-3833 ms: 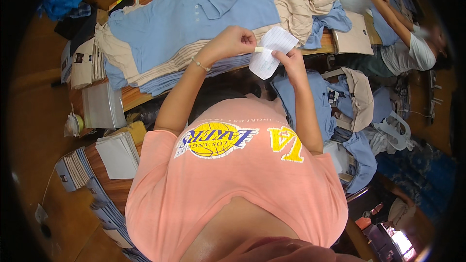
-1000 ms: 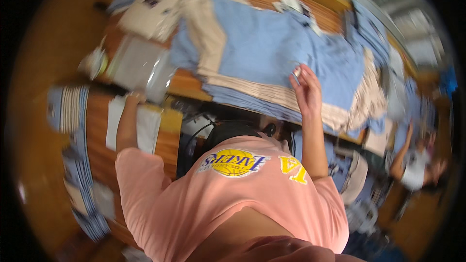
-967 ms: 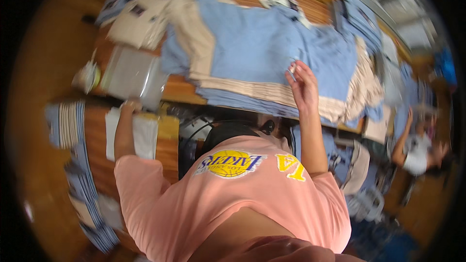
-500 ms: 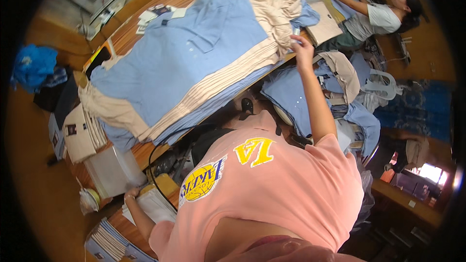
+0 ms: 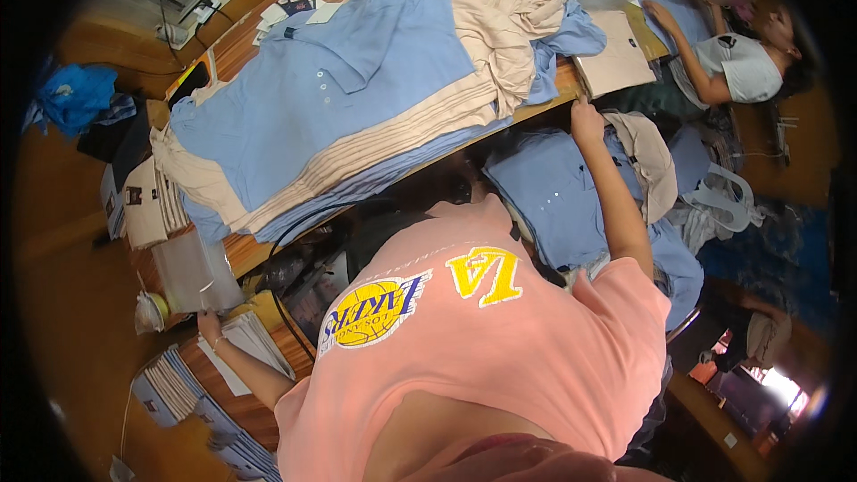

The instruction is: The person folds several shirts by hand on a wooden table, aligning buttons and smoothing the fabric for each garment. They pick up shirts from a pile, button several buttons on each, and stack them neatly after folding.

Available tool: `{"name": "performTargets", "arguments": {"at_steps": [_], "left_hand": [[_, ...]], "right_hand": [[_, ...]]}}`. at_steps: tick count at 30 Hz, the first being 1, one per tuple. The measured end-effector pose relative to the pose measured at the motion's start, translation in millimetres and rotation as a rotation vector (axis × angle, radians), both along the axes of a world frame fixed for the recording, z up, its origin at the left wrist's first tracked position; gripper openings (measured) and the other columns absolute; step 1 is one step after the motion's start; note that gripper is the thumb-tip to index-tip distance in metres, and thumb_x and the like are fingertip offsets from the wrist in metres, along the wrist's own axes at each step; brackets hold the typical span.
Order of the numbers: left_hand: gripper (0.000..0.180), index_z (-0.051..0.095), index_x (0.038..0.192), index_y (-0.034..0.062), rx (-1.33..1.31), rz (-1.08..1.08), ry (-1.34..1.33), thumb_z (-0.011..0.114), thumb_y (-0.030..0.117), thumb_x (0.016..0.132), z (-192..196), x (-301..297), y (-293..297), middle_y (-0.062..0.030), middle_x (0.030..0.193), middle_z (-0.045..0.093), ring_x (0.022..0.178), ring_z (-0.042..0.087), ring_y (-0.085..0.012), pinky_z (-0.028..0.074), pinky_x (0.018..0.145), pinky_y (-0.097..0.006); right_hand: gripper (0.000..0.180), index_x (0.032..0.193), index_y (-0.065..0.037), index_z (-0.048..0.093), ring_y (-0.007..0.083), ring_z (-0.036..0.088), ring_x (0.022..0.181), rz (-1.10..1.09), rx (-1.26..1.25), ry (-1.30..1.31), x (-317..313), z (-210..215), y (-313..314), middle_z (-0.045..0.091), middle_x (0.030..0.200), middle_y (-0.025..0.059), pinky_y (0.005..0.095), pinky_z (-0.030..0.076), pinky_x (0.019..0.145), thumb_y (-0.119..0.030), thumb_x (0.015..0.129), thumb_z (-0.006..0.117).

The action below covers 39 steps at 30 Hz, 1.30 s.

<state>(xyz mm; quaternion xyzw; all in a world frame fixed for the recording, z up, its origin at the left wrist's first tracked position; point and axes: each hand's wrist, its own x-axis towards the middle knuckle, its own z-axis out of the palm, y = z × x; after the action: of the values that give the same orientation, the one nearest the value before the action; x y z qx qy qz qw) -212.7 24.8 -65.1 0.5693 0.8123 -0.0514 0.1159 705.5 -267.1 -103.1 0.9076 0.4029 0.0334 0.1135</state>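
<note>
A person in pink (image 5: 571, 348) stands with arms parted between two tables; the left hand (image 5: 211, 327), at 8 o'clock, appears to touch the near edge of a stack of clear plastic bags (image 5: 192, 272); the stack lies at 11 o'clock from that hand, its longer side running roughly 11 to 5; white sheets (image 5: 250, 353) lie just beside the hand at 4 o'clock. The right hand (image 5: 586, 122), at 2 o'clock, is curled at the edge of the main table (image 5: 569, 80), well apart from the bags; the left is the nearer; whether either hand pinches anything cannot be told. From the right hand, a folded beige shirt (image 5: 616, 58) lies at 1 o'clock, a blue shirt (image 5: 330, 89) over layered beige shirts (image 5: 402, 138) towards 9, more blue shirts (image 5: 544, 192) at 7. Of the containers, the stacked bags lie flat, any contents not visible; beside them at 8 o'clock, a small plastic bag (image 5: 147, 312) sits against something round and yellowish; a co-worker (image 5: 754, 67) is at 2 o'clock.
</note>
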Motion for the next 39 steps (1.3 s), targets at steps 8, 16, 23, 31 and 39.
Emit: {"name": "performTargets", "arguments": {"at_steps": [8, 16, 23, 31, 39], "left_hand": [[0.041, 0.053, 0.113, -0.0054, 0.096, -0.245, -0.217, 0.047, 0.026, 0.087, 44.5, 151.9, -23.8, -0.0242, 0.106, 0.059, 0.1, 0.057, -0.033, 0.042, 0.086, -0.036], [0.039, 0.053, 0.114, -0.0043, 0.049, -0.419, -0.372, 0.048, 0.027, 0.09, 81.2, 264.4, -42.3, -0.0208, 0.108, 0.059, 0.101, 0.056, -0.0305, 0.041, 0.087, -0.033], [0.036, 0.055, 0.111, -0.0031, -0.042, -0.501, -0.431, 0.05, 0.026, 0.089, 101.8, 290.2, -43.0, -0.0196, 0.104, 0.061, 0.096, 0.058, -0.0292, 0.043, 0.084, -0.032], [0.031, 0.058, 0.102, -0.0013, -0.318, -0.831, -0.59, 0.056, 0.025, 0.085, 133.0, 338.3, -3.3, -0.0137, 0.094, 0.062, 0.088, 0.058, -0.0231, 0.044, 0.079, -0.031], [0.027, 0.059, 0.095, -0.0001, 0.23, -1.086, -0.631, 0.067, 0.012, 0.071, 25.1, 334.9, 50.2, -0.0114, 0.084, 0.061, 0.082, 0.056, -0.0273, 0.043, 0.076, -0.032]], "right_hand": [[0.02, 0.09, -0.006, 0.065, 0.0174, 0.062, 0.078, 0.108, -0.277, -0.215, 14.6, -34.9, 6.5, 0.057, 0.098, 0.0103, 0.0326, 0.05, 0.057, -0.017, 0.082, 0.05], [0.013, 0.087, -0.009, 0.062, 0.0171, 0.057, 0.084, 0.252, -0.137, -0.241, 18.6, -31.4, -11.3, 0.049, 0.104, 0.0073, 0.0338, 0.052, 0.058, -0.015, 0.08, 0.053], [0.017, 0.089, -0.004, 0.059, 0.036, 0.059, 0.086, 0.012, 0.207, 0.257, -15.8, 4.1, -6.9, 0.045, 0.122, 0.0172, 0.0421, 0.05, 0.073, -0.011, 0.075, 0.055], [0.032, 0.104, -0.005, 0.059, 0.0337, 0.051, 0.107, 0.132, 0.57, 0.599, -39.8, 37.3, 16.3, 0.044, 0.126, 0.0179, 0.037, 0.041, 0.089, -0.017, 0.075, 0.063], [0.032, 0.103, -0.012, 0.061, 0.0233, 0.05, 0.104, 0.698, 0.599, 0.26, -155.5, 66.9, 157.3, 0.058, 0.108, 0.0049, 0.0374, 0.034, 0.086, -0.005, 0.072, 0.056]]}}
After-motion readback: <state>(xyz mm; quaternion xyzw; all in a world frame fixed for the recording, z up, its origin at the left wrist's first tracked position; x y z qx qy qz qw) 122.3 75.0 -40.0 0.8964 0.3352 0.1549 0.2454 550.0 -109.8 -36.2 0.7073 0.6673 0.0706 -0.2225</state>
